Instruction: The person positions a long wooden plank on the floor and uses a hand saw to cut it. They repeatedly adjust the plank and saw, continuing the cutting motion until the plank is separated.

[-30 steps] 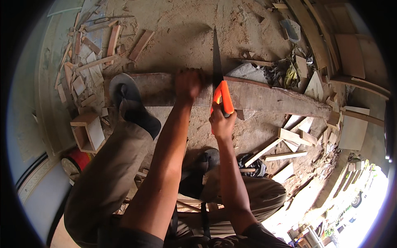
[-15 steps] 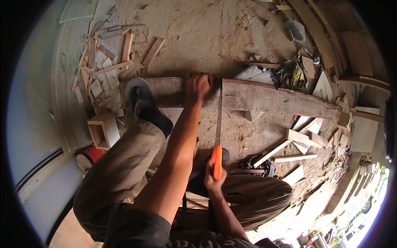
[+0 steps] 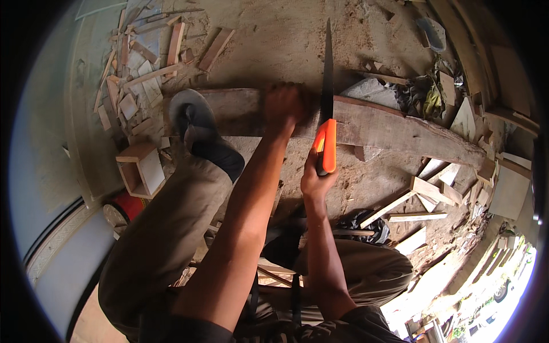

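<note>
Rough, grainy brown plank [image 3: 394, 128] ran off toward 3 o'clock, and the saw [image 3: 327, 103], all dark tapered blade and bright orange handle [image 3: 330, 148], crossed it around 1, right hand [image 3: 318, 178] wrapped round the handle, though I couldn't tell how the shadowy left hand [image 3: 283, 104] gripped the wood at 12.

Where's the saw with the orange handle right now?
In the head view, the orange-handled metal saw is just right of centre, gripped in the right hand, reaching across the long brown wooden plank.
</note>
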Demonstrator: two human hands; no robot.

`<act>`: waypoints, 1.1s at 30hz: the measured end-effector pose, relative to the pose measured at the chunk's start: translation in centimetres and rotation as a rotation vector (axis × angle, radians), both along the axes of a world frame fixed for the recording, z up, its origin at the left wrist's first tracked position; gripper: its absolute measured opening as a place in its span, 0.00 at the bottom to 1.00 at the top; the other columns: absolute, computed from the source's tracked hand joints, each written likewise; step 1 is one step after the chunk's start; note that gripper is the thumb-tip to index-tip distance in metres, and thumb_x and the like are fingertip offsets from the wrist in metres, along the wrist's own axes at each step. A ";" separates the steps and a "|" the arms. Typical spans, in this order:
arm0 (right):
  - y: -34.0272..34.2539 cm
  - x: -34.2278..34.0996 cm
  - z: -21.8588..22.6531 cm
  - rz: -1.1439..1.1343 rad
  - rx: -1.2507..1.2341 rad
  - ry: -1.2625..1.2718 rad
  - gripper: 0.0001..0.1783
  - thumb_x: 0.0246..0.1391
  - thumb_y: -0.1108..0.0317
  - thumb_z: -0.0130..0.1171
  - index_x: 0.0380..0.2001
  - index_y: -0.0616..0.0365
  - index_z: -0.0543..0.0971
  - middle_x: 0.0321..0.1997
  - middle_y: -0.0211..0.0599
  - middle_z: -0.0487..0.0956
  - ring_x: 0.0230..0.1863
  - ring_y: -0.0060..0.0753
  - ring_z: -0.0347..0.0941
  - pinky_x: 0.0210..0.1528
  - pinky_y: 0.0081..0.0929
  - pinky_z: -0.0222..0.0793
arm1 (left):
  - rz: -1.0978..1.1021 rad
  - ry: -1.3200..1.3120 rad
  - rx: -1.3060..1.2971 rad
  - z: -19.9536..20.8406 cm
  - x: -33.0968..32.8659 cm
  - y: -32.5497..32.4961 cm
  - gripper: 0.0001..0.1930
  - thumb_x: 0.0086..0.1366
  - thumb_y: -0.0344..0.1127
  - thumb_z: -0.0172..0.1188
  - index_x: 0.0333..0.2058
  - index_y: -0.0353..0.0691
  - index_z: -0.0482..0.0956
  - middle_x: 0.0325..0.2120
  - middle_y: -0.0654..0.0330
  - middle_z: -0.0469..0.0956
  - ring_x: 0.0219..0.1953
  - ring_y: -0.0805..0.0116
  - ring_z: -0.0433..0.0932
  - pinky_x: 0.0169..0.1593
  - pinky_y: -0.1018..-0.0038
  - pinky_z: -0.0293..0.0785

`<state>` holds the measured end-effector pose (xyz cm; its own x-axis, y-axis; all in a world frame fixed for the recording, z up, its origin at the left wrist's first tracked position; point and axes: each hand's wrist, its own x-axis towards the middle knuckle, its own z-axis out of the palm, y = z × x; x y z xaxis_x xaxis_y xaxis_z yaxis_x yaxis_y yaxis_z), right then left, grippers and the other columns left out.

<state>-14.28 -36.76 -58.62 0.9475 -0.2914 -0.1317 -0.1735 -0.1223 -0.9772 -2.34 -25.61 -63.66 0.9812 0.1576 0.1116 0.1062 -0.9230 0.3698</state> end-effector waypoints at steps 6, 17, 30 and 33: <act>-1.1 -1.4 1.7 0.081 -0.061 0.087 0.16 0.58 0.70 0.59 0.17 0.61 0.72 0.14 0.20 0.65 0.19 0.11 0.58 0.19 0.21 0.53 | -0.002 0.108 -0.019 1.0 0.2 -0.2 0.15 0.59 0.42 0.51 0.20 0.43 0.81 0.24 0.53 0.81 0.30 0.55 0.81 0.47 0.59 0.71; -5.8 -19.6 13.4 0.155 -0.161 0.304 0.10 0.54 0.74 0.58 0.19 0.63 0.72 0.12 0.24 0.63 0.16 0.14 0.57 0.19 0.21 0.57 | 0.024 -0.031 -0.002 0.7 0.3 -0.1 0.20 0.66 0.44 0.45 0.25 0.41 0.83 0.27 0.53 0.82 0.33 0.54 0.81 0.46 0.60 0.73; 0.3 5.5 -0.5 0.032 -0.004 -0.038 0.13 0.55 0.71 0.60 0.19 0.65 0.73 0.16 0.20 0.68 0.22 0.11 0.61 0.22 0.19 0.58 | 0.012 -0.259 -0.061 -1.9 -0.4 0.3 0.14 0.55 0.41 0.54 0.14 0.44 0.78 0.17 0.55 0.77 0.22 0.55 0.77 0.41 0.60 0.70; -0.5 5.4 0.0 0.052 -0.057 0.068 0.15 0.57 0.69 0.60 0.19 0.65 0.73 0.15 0.21 0.68 0.21 0.11 0.60 0.21 0.20 0.57 | -0.003 -0.132 -0.092 -0.7 0.3 -0.6 0.12 0.54 0.40 0.54 0.16 0.43 0.78 0.20 0.55 0.79 0.27 0.57 0.79 0.43 0.59 0.71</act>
<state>-8.86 -37.23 -58.61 0.9509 -0.2508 -0.1811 -0.2313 -0.1875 -0.9546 -2.03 -26.22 -64.39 0.9594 0.1699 0.2250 0.0481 -0.8849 0.4633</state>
